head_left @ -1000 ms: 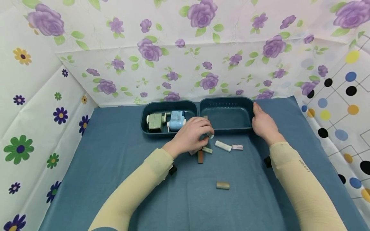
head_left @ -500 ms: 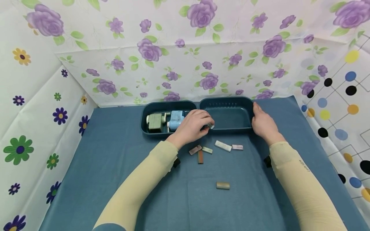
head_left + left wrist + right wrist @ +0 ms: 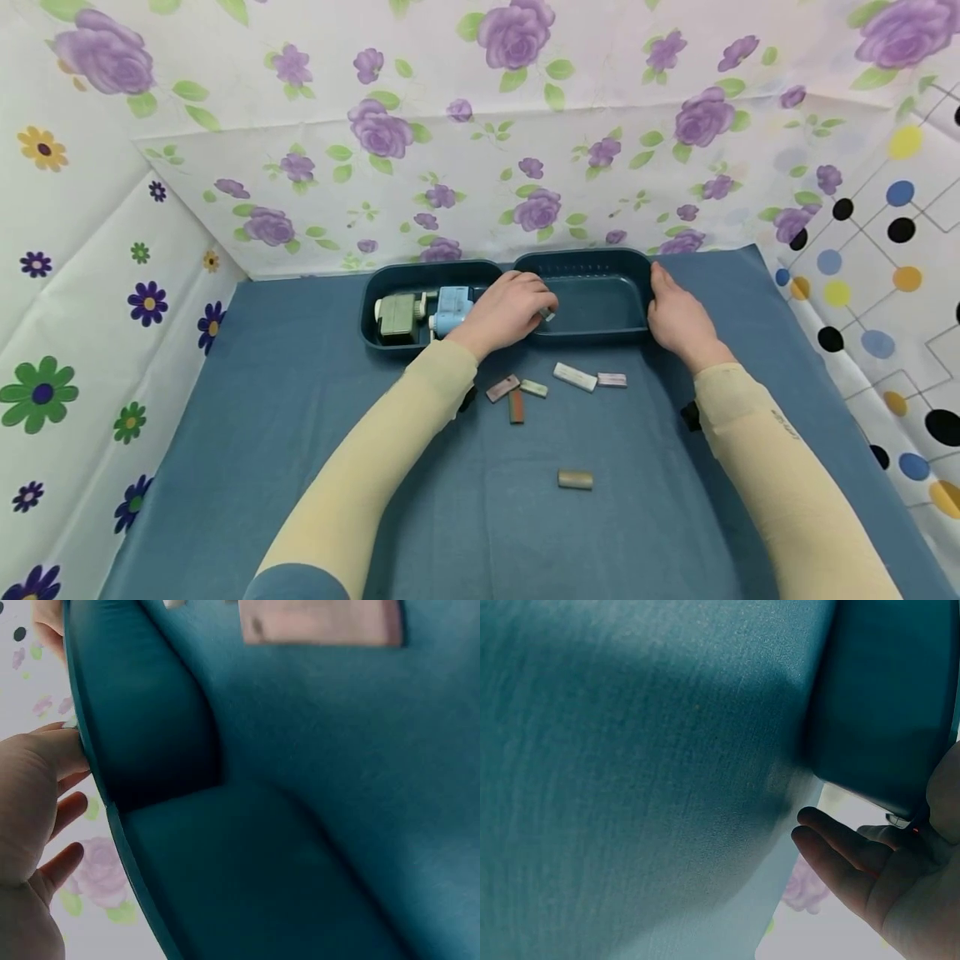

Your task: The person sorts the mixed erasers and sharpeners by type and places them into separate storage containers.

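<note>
My left hand [image 3: 512,308] is over the left end of the right compartment of a dark teal two-part tray [image 3: 592,337]. Between its thumb and fingertips it pinches a small pale eraser [image 3: 547,314], mostly covered by the fingers. My right hand [image 3: 681,321] rests against the tray's right end, its fingers stretched along the outer wall; the right wrist view shows these fingers [image 3: 840,855] nearly straight. In the left compartment stand a green crank pencil sharpener [image 3: 397,317] and a light blue one [image 3: 452,310], the latter partly behind my left hand.
In front of the tray lie a white eraser [image 3: 575,377], a pinkish one [image 3: 612,380], a brownish-pink block [image 3: 502,388], a small pale green block [image 3: 534,388] and an orange-brown block [image 3: 516,407]. Nearer me is a brown cylinder [image 3: 575,479]. Patterned sheets rise behind and beside the cloth.
My left hand has moved up and to the right with the eraser, from the tray's front edge to over the right compartment. My right hand stays at the tray's end.
</note>
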